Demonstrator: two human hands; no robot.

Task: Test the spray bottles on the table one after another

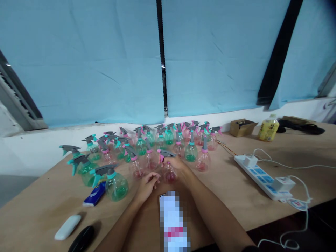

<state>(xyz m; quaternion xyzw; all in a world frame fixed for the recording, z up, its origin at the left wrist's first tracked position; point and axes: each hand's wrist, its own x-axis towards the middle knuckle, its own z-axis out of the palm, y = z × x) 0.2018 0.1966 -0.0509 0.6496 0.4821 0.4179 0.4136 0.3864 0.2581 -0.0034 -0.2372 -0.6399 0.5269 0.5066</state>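
Light-blue curtains (99, 63), white wall (28, 154) below, wooden tabletop (49, 199), grey frame (19, 92)

A single camera is looking out from the person's head, facing forward and down across the table (231, 182) toward the blue curtains (105, 63); the left hand (148, 183) and right hand (174, 162) are showing close in front, the curtains standing farther off.

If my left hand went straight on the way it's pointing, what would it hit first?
Most likely the pink spray bottle in the grip of your right hand; depth is hard to judge, though, from this one view.
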